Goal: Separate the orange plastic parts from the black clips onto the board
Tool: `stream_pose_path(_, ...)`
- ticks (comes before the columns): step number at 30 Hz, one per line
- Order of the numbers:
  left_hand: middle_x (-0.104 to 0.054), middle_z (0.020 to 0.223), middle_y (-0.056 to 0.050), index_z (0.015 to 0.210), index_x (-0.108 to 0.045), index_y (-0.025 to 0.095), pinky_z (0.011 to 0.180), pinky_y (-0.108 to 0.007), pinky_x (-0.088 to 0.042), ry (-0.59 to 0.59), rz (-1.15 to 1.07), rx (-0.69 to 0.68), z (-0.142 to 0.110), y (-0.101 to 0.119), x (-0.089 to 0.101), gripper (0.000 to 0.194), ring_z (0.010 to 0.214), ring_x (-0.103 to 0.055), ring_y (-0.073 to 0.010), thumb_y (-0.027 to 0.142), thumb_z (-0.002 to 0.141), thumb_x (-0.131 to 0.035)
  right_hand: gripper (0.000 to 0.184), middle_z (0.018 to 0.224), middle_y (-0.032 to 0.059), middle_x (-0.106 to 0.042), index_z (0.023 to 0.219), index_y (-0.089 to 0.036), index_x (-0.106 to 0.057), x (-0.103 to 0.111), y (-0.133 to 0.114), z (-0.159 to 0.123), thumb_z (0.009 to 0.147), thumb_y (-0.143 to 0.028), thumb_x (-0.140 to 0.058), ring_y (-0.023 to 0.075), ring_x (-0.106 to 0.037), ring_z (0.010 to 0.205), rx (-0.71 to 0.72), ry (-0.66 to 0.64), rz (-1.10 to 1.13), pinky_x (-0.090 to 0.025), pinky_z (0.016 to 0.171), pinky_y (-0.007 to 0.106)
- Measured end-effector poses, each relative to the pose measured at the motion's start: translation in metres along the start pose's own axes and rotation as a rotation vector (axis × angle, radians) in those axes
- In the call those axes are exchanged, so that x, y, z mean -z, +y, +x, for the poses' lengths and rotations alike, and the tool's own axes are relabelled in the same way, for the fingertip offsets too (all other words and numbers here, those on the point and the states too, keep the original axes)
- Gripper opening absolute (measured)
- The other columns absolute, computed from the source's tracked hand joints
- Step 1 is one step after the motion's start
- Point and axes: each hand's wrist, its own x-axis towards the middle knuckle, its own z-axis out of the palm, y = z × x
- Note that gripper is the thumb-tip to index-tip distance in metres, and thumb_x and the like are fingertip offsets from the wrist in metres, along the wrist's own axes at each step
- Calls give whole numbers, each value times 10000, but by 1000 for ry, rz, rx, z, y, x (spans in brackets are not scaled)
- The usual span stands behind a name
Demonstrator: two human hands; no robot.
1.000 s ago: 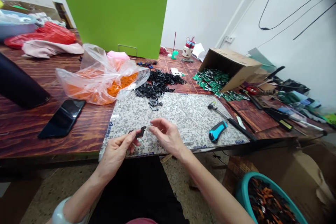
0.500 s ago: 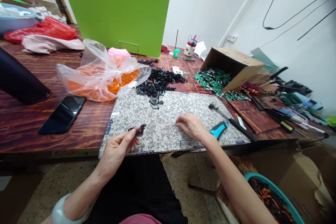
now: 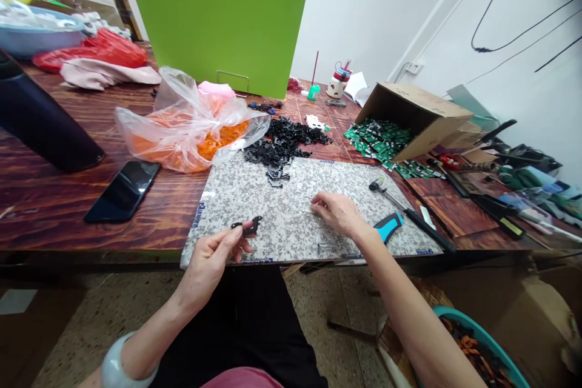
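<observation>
My left hand (image 3: 210, 257) pinches a small black plastic part (image 3: 253, 227) between thumb and fingers, just above the near left of a speckled stone slab (image 3: 282, 212). Over the slab's middle, my right hand (image 3: 340, 214) has its fingers drawn together and pointing down at the surface. Whatever those fingertips hold is too small to make out; faint thin slivers lie by them. A screwdriver (image 3: 387, 227) with a blue and black handle lies beside my right wrist. Beyond both hands is a heap of similar black parts (image 3: 291, 140), spilling onto the slab's far edge.
A hammer (image 3: 421, 222) lies along the slab's right side. Green pieces (image 3: 379, 138) spill from a tipped cardboard box (image 3: 436, 110). To the left are a phone (image 3: 122, 191), a dark bottle (image 3: 50, 115) and a plastic bag of orange pieces (image 3: 168, 136). A green panel (image 3: 222, 18) stands behind.
The camera has turned slightly left, so the scene sits further right in the picture. My left hand keeps the black plastic part; my right hand stays low over the slab.
</observation>
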Motion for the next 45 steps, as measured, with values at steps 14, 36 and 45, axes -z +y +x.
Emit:
stream_pose_path(14, -664, 677, -29, 972, -716, 142, 593, -246, -400, -8, -19, 4, -5, -2, -3, 298, 578, -488, -124, 367, 863, -555, 158, 906, 82, -678, 837, -186, -641, 1, -2, -1, 861, -231, -492, 230, -570, 889, 2, -25, -131, -338, 758, 311)
stream_pose_path(36, -523, 619, 3, 715, -679, 145, 626, -251, -390, 5, 142, -91, -11, 12, -14, 320, 614, -471, -145, 338, 870, -476, 106, 702, 7, -611, 810, -185, -575, -27, -135, -53, 869, -172, -488, 99, -525, 544, 284, 425, 682, -419, 532, 212)
stream_pose_path(45, -536, 643, -8, 627, -605, 154, 631, -246, -428, 1, 127, -83, -12, 8, -12, 334, 636, -499, -152, 352, 866, -484, 91, 688, -6, -603, 804, -190, -562, -32, -137, -52, 866, -166, -500, 91, -525, 532, 298, 456, 666, -412, 512, 196)
